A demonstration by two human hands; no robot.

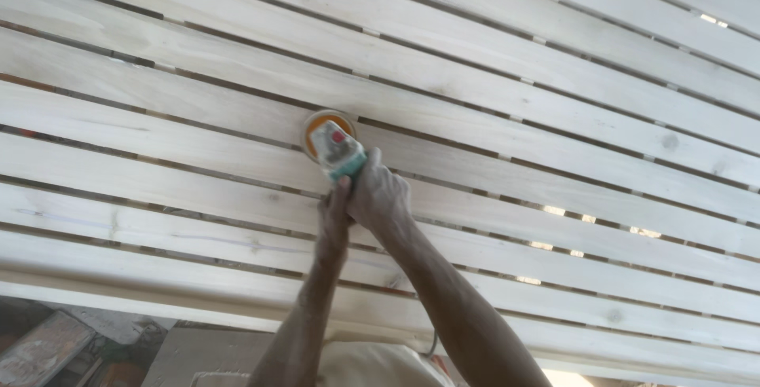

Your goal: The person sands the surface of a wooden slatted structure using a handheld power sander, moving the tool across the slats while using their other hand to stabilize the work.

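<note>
A hand-held power sander point(336, 146) with a round orange disc and a grey and teal body rests on a slatted panel of pale wooden boards point(491, 118). My right hand point(381, 195) is wrapped around the rear of the tool's body. My left hand point(333, 221) reaches up beside it, with fingertips touching the tool's teal end. The disc lies flat against a board, over a gap between two slats. Both forearms come up from the bottom centre of the view.
The slatted panel fills most of the view, with dark gaps and small spacers between boards. Its near edge point(158, 304) runs along the bottom. Below it at the left lie a board and debris on the ground point(47, 347). A cord point(432, 345) hangs by my right forearm.
</note>
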